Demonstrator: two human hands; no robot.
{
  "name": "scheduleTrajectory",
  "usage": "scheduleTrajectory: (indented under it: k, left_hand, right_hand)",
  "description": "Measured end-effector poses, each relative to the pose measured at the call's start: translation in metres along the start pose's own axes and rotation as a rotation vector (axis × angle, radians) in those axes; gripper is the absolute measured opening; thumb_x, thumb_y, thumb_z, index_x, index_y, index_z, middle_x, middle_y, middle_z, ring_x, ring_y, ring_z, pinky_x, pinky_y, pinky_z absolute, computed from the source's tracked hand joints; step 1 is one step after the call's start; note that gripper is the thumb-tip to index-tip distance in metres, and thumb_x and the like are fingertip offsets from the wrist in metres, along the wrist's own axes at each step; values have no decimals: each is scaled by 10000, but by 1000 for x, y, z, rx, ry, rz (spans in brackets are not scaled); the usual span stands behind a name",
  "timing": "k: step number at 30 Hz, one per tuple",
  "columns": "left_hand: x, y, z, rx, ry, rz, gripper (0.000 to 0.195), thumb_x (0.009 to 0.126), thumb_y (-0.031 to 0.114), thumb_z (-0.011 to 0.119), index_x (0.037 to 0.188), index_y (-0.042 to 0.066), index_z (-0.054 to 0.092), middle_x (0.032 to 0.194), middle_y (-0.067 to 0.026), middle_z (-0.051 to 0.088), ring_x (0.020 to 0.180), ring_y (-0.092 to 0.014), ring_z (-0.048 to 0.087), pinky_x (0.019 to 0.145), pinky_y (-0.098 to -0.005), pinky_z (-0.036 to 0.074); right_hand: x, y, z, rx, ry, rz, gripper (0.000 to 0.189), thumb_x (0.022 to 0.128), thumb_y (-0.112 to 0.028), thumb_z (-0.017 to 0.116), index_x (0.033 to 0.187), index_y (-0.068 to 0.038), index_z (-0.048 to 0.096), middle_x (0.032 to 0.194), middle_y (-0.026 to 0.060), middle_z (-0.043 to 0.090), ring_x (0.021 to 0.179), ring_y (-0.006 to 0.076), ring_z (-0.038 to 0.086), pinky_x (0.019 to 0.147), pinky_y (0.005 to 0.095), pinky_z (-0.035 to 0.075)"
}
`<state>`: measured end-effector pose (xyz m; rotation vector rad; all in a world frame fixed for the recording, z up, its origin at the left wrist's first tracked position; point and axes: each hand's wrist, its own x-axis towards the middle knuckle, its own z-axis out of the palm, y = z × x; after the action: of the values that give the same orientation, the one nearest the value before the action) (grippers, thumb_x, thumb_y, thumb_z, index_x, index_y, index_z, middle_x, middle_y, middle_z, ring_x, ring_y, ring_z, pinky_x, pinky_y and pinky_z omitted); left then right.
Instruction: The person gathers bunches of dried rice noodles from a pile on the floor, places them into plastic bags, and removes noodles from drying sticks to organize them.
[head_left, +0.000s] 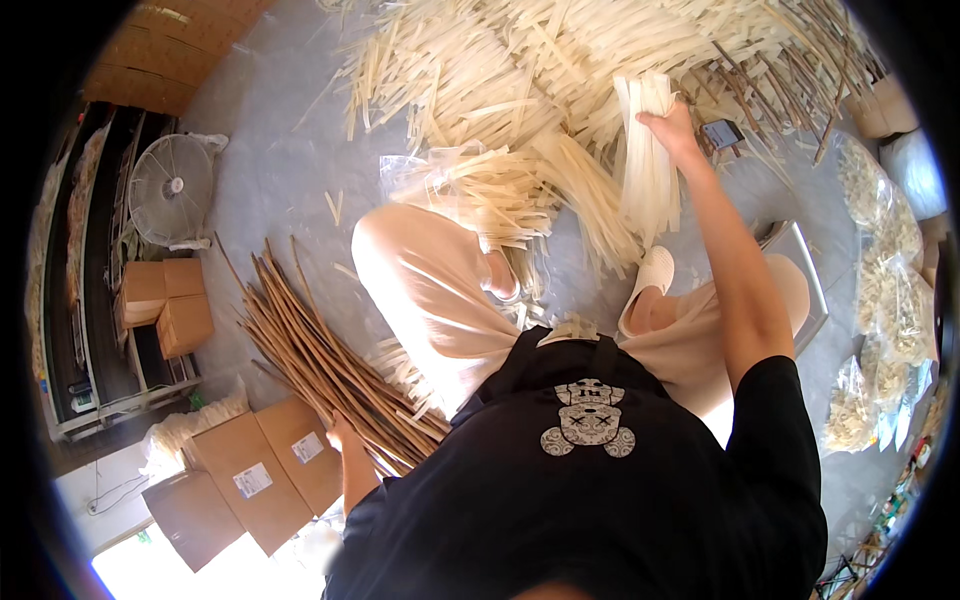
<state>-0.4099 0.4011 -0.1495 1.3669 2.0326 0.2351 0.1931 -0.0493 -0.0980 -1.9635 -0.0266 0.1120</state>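
My right hand (670, 127) grips a bundle of long, flat, pale strips (646, 165) near its upper end; the bundle hangs down towards my foot. Just right of that hand is a small dark device with a screen (722, 134). On the lower left, my left hand (342, 433) is at the side of a bundle of long brown sticks (330, 352), its fingers partly hidden by them. Between my knees and the big pile lie more pale strips (502, 195), partly in a clear plastic bag (405, 174).
A large heap of pale strips (480, 75) covers the floor ahead, with thin brown sticks (757, 90) at its right. Left are a round fan (174, 185), cardboard boxes (184, 326) and a rack (112, 405). Labelled cartons (247, 457) stand lower left; filled clear bags (885, 300) line the right.
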Motion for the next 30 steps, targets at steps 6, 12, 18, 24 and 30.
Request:
scheduleTrajectory:
  k: [6, 12, 18, 24, 30]
  left_hand:
    - [-19, 51, -30, 620, 179, 109, 429, 798, 259, 605, 1062, -49, 464, 985, -158, 519, 898, -256, 516, 762, -363, 415]
    - [-19, 174, 20, -464, -29, 968, 560, 796, 47, 577, 1276, -46, 304, 1269, -198, 407, 1188, -265, 384, 980, -354, 311]
    - [-270, 309, 72, -416, -724, 1309, 488, 799, 138, 603, 1232, 4, 421, 1154, -183, 532, 1098, -241, 500, 949, -339, 374]
    - [-355, 294, 197, -255, -1677, 840, 715, 678, 182, 732, 1258, -3, 357, 1210, -200, 459, 1082, -263, 492, 946, -376, 368]
    - [-368, 259, 257, -381, -1775, 157, 355, 727, 96, 642, 1046, -21, 542, 971, -135, 602, 891, -236, 591, 799, -366, 484]
  right_hand:
    - [-5, -27, -10, 132, -61, -64, 263, 635, -60, 668, 870, 44, 613, 796, 116, 636, 699, 171, 601, 633, 291, 461]
    - [-21, -66, -14, 294, -215, 17, 338, 654, -22, 677, 966, 53, 572, 862, 146, 626, 752, 210, 619, 661, 324, 507]
    - [-42, -101, -23, 466, -352, 80, 462, 639, -16, 697, 1058, 56, 514, 960, 160, 599, 842, 232, 610, 712, 342, 519]
    - [-76, -138, 25, 600, -528, 194, 567, 623, -42, 732, 1119, 38, 470, 1007, 155, 576, 876, 230, 599, 709, 344, 526]
    - [-97, -90, 62, 517, -359, 54, 659, 713, -125, 697, 1244, 27, 339, 1149, 177, 487, 1061, 214, 489, 891, 328, 413]
